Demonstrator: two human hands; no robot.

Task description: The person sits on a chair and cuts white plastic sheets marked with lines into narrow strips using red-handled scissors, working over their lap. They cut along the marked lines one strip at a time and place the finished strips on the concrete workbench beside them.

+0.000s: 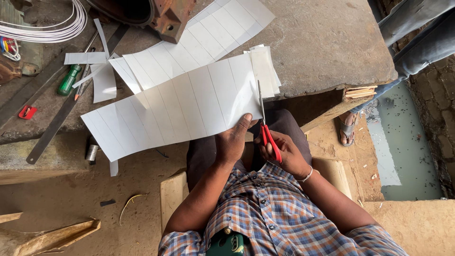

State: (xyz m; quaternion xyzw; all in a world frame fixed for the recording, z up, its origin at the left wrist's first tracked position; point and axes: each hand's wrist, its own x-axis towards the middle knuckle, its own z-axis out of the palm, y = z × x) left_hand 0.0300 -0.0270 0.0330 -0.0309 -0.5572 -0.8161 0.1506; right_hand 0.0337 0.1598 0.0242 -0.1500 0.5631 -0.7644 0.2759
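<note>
to cut well, the left hand (232, 142) pinches the big white lined paper sheet (175, 106) flat while the right hand (284, 154), fingers closed in the red-handled scissors (264, 124), follows the drawn line.

Far right of table (332, 42) is bare, easiest way in. Centre covered by ruled paper sheet (180, 109) & second sheet (199, 42) behind it. Cut strips (265, 71) piled just right of scissors (265, 125). Rusty metal part (161, 14) blocks top middle. Left side crowded: long ruler (57, 118), green screwdriver (68, 80), wire coil (52, 26), paper scraps (102, 80). Someone's leg (422, 42) stands off right edge.
</note>
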